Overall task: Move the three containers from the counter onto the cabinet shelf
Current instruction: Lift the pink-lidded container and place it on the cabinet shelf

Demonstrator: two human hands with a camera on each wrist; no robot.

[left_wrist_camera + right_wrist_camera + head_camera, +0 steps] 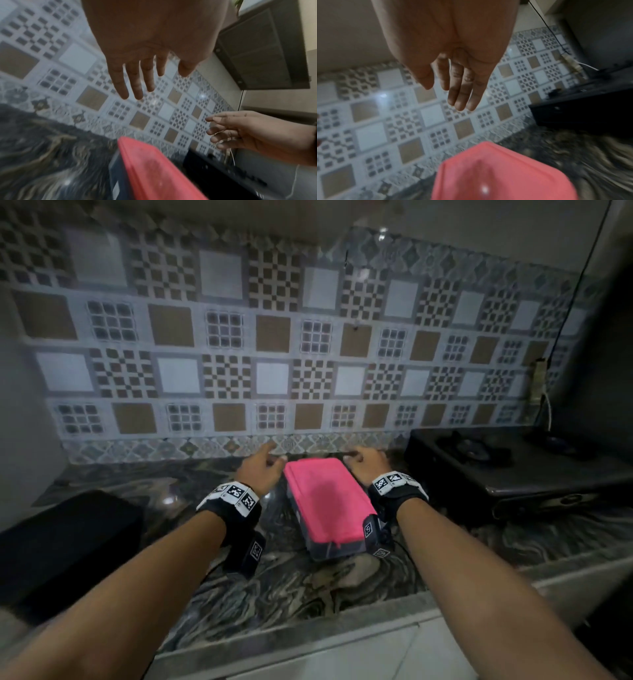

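Note:
A clear rectangular container with a pink lid lies on the marbled counter, close to the tiled wall. My left hand hovers just left of its far end, fingers straight and spread, holding nothing. My right hand hovers at the far right corner of the lid, fingers loosely extended, not gripping it. In the left wrist view the left hand is above the pink lid, with the right hand at the right. The right wrist view shows straight fingers above the lid. Only one container is in view.
A black gas stove stands on the counter to the right, with a cable running up the wall. A dark box sits at the left. A wall cabinet shows in the left wrist view.

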